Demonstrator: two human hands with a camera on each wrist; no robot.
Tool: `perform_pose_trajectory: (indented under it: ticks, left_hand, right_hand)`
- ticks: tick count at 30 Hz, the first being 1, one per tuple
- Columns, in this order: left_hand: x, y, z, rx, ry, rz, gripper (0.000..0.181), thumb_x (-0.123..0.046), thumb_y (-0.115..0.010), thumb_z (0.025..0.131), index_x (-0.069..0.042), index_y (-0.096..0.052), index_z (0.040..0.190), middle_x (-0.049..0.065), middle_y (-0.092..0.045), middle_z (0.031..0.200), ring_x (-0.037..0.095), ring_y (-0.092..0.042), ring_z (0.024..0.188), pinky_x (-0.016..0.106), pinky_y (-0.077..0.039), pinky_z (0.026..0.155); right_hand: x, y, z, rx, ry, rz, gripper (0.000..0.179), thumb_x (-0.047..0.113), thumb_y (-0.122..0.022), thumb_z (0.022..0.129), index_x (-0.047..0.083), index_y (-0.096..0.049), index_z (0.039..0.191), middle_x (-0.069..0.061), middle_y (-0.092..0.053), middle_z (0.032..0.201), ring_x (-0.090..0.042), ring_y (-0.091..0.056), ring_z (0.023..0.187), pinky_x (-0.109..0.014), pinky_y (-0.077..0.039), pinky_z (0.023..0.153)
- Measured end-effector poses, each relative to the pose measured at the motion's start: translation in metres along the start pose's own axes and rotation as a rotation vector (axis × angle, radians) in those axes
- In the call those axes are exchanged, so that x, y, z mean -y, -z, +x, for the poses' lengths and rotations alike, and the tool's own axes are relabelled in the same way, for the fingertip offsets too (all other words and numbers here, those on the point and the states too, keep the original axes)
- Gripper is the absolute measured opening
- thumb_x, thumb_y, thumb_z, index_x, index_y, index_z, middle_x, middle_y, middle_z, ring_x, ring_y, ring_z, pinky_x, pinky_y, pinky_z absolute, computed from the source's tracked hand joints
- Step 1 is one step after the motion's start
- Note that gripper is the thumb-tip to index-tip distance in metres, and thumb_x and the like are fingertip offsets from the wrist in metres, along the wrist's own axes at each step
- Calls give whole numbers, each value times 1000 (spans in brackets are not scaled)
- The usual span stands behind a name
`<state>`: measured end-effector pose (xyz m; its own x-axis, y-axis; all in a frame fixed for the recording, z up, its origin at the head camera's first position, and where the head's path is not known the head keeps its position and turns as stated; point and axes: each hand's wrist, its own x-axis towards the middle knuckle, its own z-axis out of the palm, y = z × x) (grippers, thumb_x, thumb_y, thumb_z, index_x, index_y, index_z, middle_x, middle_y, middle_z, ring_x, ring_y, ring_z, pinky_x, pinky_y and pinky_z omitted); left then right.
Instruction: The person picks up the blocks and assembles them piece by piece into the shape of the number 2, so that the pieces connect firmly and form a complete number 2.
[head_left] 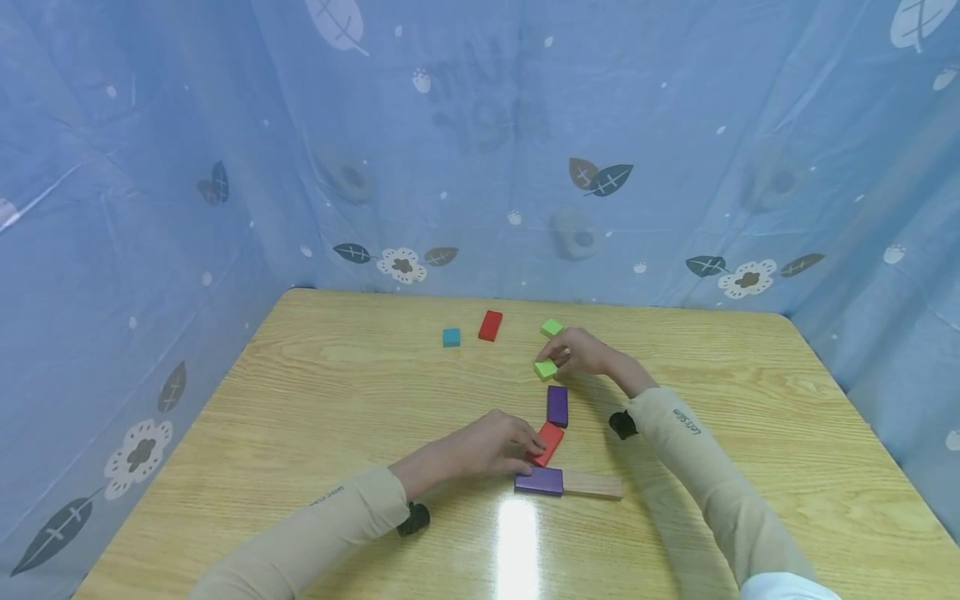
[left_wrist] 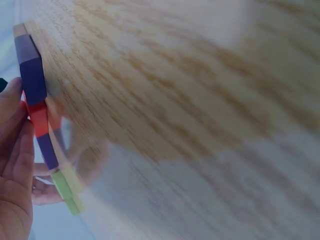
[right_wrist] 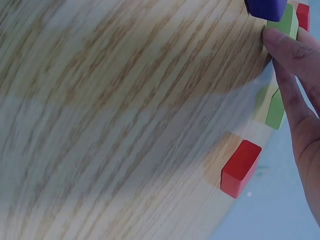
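Touching a red block (head_left: 552, 443) and purple block (head_left: 542, 481), the left hand (head_left: 491, 446) is spread (the right hand (head_left: 581, 350) pinches a lime-green block (head_left: 545, 370)).

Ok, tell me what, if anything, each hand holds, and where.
The right hand pinches the nearer green block by its sides. The left hand touches the nearest red block and nearest purple block; any grip is unclear.

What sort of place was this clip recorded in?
Probably a curtained-off recording booth, though the wider room is out of view. A blue leaf-and-flower print curtain hangs behind and to both sides of a wood-grain table, with small coloured blocks laid out on it.
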<state>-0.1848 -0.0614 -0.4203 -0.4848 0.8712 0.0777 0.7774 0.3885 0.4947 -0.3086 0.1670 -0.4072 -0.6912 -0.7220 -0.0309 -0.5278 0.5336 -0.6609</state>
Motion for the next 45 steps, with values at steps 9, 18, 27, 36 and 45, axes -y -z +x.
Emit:
perform_pose_trajectory:
  ticks: [9,18,27,36,45]
  left_hand:
    - [0,0,0,-1,0,-1,28,-18,-72,86,-5,-71,111,4,-68,116,11,-61,111,15,-42,97]
    - [2,-2,0,-3,-1,6,28,-18,-73,86,-5,-71,111,3,-68,115,10,-61,110,15,-42,96]
    - [0,-1,-1,-3,1,0,28,-18,-73,86,-5,-71,111,3,-68,115,11,-61,110,15,-42,97]
    - [1,0,-1,-1,8,-1,28,-17,-73,86,-5,-71,112,3,-68,115,10,-60,111,16,-41,98]
    - [2,-2,0,2,13,-2,28,-18,-73,86,-6,-72,111,2,-68,115,10,-60,111,16,-42,97]
  right_hand:
    - [2,2,-7,-11,-14,10,33,-16,-71,75,-9,-69,107,-23,-66,107,-38,-65,99,-36,-56,82]
    - [-1,2,-11,6,-64,48,30,-14,-72,76,-6,-70,104,-21,-66,108,-37,-64,100,-36,-56,83]
    - [-1,3,-15,34,-83,79,30,-14,-72,75,-7,-69,105,-21,-67,108,-36,-65,99,-35,-56,83]
    - [-1,2,-16,54,-122,87,32,-12,-72,76,-6,-68,107,-21,-66,111,-38,-63,102,-37,-55,85]
    - [0,1,-17,42,-116,71,31,-12,-73,76,-5,-68,105,-20,-67,108,-37,-65,100,-37,-55,84]
